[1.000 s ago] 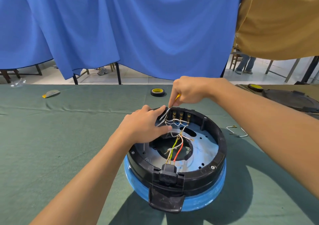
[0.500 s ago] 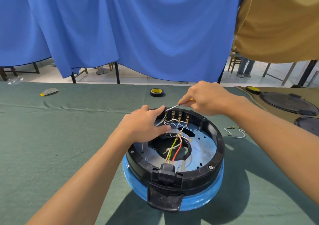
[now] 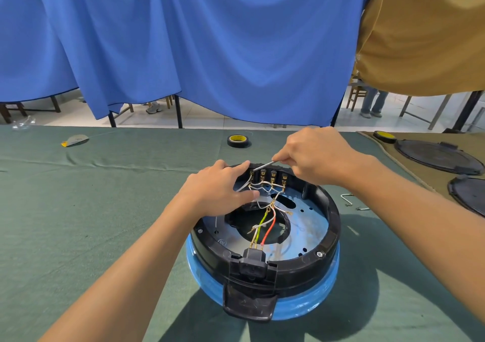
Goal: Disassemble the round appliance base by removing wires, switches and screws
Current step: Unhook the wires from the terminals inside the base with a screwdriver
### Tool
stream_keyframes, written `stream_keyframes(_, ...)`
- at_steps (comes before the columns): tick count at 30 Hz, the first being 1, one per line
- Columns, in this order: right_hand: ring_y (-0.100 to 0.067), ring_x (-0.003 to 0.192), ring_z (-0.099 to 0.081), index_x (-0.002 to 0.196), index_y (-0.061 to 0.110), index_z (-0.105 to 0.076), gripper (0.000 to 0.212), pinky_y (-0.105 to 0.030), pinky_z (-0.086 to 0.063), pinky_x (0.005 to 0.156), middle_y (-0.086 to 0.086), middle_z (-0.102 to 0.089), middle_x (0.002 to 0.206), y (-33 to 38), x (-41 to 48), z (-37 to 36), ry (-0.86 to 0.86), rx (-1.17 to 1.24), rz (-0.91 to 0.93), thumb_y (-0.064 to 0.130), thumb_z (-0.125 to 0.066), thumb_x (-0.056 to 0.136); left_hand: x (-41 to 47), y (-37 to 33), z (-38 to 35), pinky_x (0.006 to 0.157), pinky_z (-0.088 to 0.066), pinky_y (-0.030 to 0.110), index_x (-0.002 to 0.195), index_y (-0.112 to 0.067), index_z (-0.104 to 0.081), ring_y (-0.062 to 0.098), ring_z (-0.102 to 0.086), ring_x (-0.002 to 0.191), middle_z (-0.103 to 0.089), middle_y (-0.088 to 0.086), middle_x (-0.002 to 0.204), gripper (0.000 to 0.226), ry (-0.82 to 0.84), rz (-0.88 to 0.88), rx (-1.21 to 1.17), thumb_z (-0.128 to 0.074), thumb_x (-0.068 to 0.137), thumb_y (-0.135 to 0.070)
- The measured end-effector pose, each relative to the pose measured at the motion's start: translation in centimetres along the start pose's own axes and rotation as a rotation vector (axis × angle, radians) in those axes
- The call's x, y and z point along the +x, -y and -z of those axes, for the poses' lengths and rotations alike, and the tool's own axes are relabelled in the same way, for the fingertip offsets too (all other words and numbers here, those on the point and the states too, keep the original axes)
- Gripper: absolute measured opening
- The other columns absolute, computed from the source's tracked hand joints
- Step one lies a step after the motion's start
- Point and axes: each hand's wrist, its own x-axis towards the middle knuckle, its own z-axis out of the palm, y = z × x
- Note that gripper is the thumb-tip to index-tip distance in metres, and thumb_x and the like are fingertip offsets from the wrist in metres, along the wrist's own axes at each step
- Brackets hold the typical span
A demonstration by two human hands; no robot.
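The round appliance base (image 3: pixel 332 226), black ring over a blue shell, lies upside down on the green cloth in front of me. Inside run white, yellow-green and red wires (image 3: pixel 265 223) from a black power socket (image 3: pixel 253 263) to a row of brass switch terminals (image 3: pixel 267 176) on the far wall. My left hand (image 3: pixel 217 192) rests on the base's far left rim, fingers pressing white wires. My right hand (image 3: pixel 312 155) grips a screwdriver (image 3: pixel 262 166); its metal shaft points left at the leftmost terminal. A screw (image 3: pixel 319 254) sits in the right rim.
A black-and-yellow tape roll (image 3: pixel 237 141) lies beyond the base. Loose white wire pieces (image 3: pixel 350 201) lie to the right. Black round lids (image 3: pixel 438 156) and another tape roll (image 3: pixel 384 136) sit on a brown mat at far right. A yellow-grey scrap (image 3: pixel 74 140) lies far left.
My right hand swung from above the terminals to the right, laying the screwdriver shaft nearly flat toward the leftmost terminal. The left hand stayed on the rim and wires.
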Motion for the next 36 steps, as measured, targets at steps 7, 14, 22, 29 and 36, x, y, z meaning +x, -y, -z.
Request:
stream_keyframes(7, -0.013, 0.101, -0.056, 0.109, 0.044, -0.069, 0.042, -0.028, -0.038, 0.062, 0.022, -0.056, 0.088, -1.9, 3.3, 0.5, 0.234, 0.187, 0.019, 0.01, -0.051, 0.092, 0.1, 0.1, 0.0, 0.09, -0.039, 0.042, 0.149, -0.046, -0.011, 0.028, -0.044, 0.126, -0.04, 0.002, 0.141, 0.077, 0.0, 0.003, -0.011, -0.039, 0.083, -0.075)
stream_keyframes(14, -0.019, 0.1, -0.058, 0.11, 0.024, -0.074, 0.032, -0.038, -0.049, 0.089, 0.001, -0.068, 0.099, -2.5, 4.6, 0.5, 0.331, 0.37, 0.079, 0.004, -0.055, 0.093, 0.0, 0.2, 0.0, 0.089, -0.04, 0.042, 0.15, -0.045, -0.012, 0.027, -0.045, 0.125, -0.04, 0.001, 0.14, 0.077, 0.004, 0.0, -0.015, -0.039, 0.084, -0.075)
stream_keyframes(22, -0.01, 0.086, -0.049, 0.12, 0.04, -0.065, 0.04, -0.029, -0.035, 0.064, 0.023, -0.046, 0.077, -1.1, 0.9, -0.9, 0.099, 0.229, 0.065, 0.013, -0.05, 0.095, 0.0, 0.0, 0.0, 0.089, -0.04, 0.041, 0.15, -0.043, -0.011, 0.027, -0.045, 0.125, -0.04, 0.003, 0.14, 0.077, 0.003, -0.01, -0.009, -0.039, 0.085, -0.073)
stream_keyframes(29, -0.023, 0.096, -0.06, 0.116, 0.042, -0.066, 0.041, -0.03, -0.039, 0.061, 0.007, -0.066, 0.102, -0.2, 1.8, 0.6, 0.068, 0.018, 0.087, 0.014, -0.05, 0.091, -0.1, 0.0, 0.0, 0.091, -0.04, 0.041, 0.15, -0.045, -0.012, 0.027, -0.045, 0.126, -0.04, 0.002, 0.14, 0.077, -0.004, 0.002, -0.009, -0.04, 0.084, -0.074)
stream_keyframes(36, -0.013, 0.097, -0.056, 0.114, 0.031, -0.071, 0.046, -0.034, -0.048, 0.082, 0.017, -0.058, 0.092, -2.0, 4.2, 0.9, 0.299, 0.219, 0.117, -0.002, -0.05, 0.09, -0.1, 0.0, 0.0, 0.089, -0.04, 0.041, 0.15, -0.044, -0.012, 0.027, -0.046, 0.125, -0.041, 0.002, 0.139, 0.077, -0.006, -0.002, -0.014, -0.039, 0.084, -0.074)
